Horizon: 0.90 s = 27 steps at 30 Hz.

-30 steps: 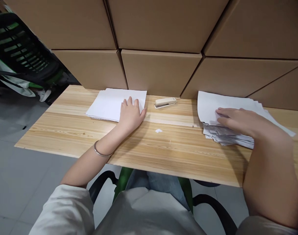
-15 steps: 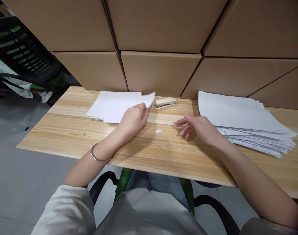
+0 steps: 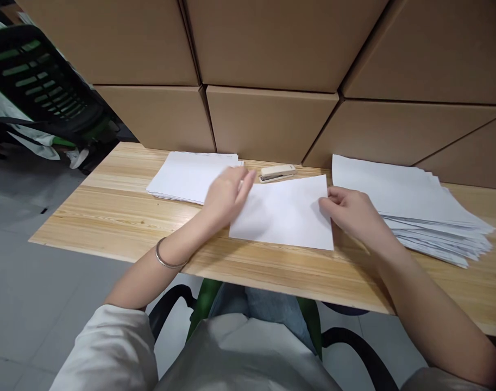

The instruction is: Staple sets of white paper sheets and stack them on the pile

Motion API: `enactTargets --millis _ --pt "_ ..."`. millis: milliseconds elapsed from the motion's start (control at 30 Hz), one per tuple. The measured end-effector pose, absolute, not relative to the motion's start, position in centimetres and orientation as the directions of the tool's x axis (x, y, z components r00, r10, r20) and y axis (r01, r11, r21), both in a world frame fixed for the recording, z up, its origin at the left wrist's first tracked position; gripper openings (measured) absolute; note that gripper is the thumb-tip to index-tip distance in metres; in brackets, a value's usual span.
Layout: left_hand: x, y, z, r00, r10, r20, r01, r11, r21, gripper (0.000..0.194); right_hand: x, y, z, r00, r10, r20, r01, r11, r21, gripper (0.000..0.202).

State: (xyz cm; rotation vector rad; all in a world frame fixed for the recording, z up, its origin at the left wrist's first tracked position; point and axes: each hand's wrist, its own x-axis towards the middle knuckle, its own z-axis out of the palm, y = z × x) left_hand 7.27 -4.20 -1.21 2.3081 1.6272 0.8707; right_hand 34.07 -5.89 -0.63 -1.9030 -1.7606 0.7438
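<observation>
A white sheet of paper [image 3: 286, 214] lies at the middle of the wooden table, slightly askew. My right hand [image 3: 351, 214] pinches its right edge between thumb and fingers. At the sheet's left edge is my left hand [image 3: 227, 198], somewhat blurred, its thumb apart from the fingers and no grip on the sheet visible. Beyond that hand lies a stack of white paper [image 3: 186, 174]. A cream stapler [image 3: 277, 173] rests just behind the sheet. Right of my right hand is a larger, uneven stack of paper [image 3: 398, 187].
Cardboard boxes [image 3: 268, 122] form a wall along the back of the wooden table [image 3: 109, 217]. The table's front edge runs close to my lap. On the left, beyond the table, stands a black and green chair [image 3: 39, 81], with part of another person nearby.
A sheet has come from the left stack to the middle, covering the small white scrap there. My right hand, free before, now grips its right edge; my left hand's pinch has loosened.
</observation>
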Motion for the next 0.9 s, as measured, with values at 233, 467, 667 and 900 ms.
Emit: enactTargets --millis 233,467,667,900 --pt "6.1 -2.4 -2.1 0.004 1.000 0.001 0.999 -0.004 0.052 0.052 34.8 -6.0 0.5 0.123 0.982 -0.140 0.810 -0.181 -0.557 0.022" --pt "5.8 -2.4 -1.6 0.023 1.000 -0.002 0.996 -0.023 0.089 0.046 35.4 -6.0 1.2 0.142 0.979 -0.148 0.779 -0.203 -0.593 0.026" --pt "5.6 -2.4 -1.3 0.020 1.000 -0.009 0.992 -0.019 0.123 0.044 35.3 -5.9 1.3 0.170 0.962 -0.212 0.752 -0.265 -0.604 0.026" --pt "5.3 -2.5 -1.2 0.017 1.000 -0.017 0.994 -0.015 0.111 0.048 35.1 -5.9 1.1 0.163 0.948 -0.275 0.713 -0.306 -0.632 0.020"
